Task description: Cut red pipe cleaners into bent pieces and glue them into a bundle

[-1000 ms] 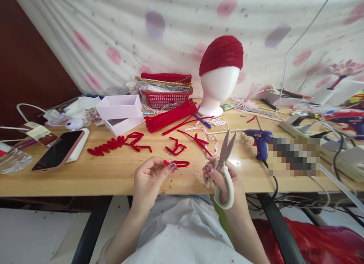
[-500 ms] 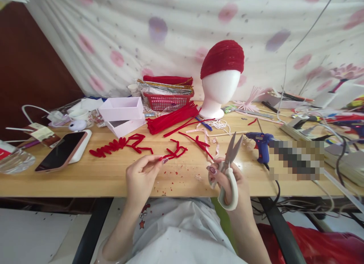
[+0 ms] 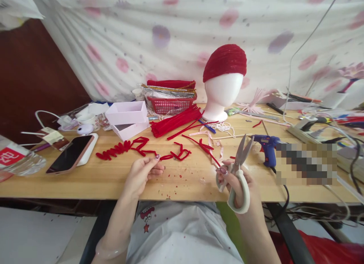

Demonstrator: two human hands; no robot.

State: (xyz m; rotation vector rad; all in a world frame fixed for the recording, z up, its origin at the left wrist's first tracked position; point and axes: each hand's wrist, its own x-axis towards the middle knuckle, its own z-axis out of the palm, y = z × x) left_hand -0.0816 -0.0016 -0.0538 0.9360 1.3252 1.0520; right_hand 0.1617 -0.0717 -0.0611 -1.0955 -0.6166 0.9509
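My left hand (image 3: 143, 175) pinches a short, folded red pipe cleaner (image 3: 166, 157) between thumb and forefinger, just above the table. In my right hand (image 3: 241, 180) are white-handled scissors (image 3: 241, 158), blades pointing up and slightly parted. A long red pipe cleaner (image 3: 212, 155) runs down to the fingertips of that hand; whether they grip it is hard to make out. Between the hands lie bent red pieces (image 3: 181, 152). Left of them sit a row of red loops (image 3: 112, 150) and more bent strips (image 3: 139, 146). Red scraps dot the tabletop.
Behind stands a white foam head (image 3: 222, 91) wearing a red wrapped cap (image 3: 226, 61). A red pipe cleaner bundle (image 3: 174, 122) lies before a red basket (image 3: 172, 105). Pale boxes (image 3: 126, 112) and a phone (image 3: 71, 154) are leftward; a blue glue gun (image 3: 267, 146) is rightward.
My left hand has shifted a little left and turned, and the folded red piece now shows beyond its fingertips. The right hand keeps the scissors; the whole view has shifted slightly.
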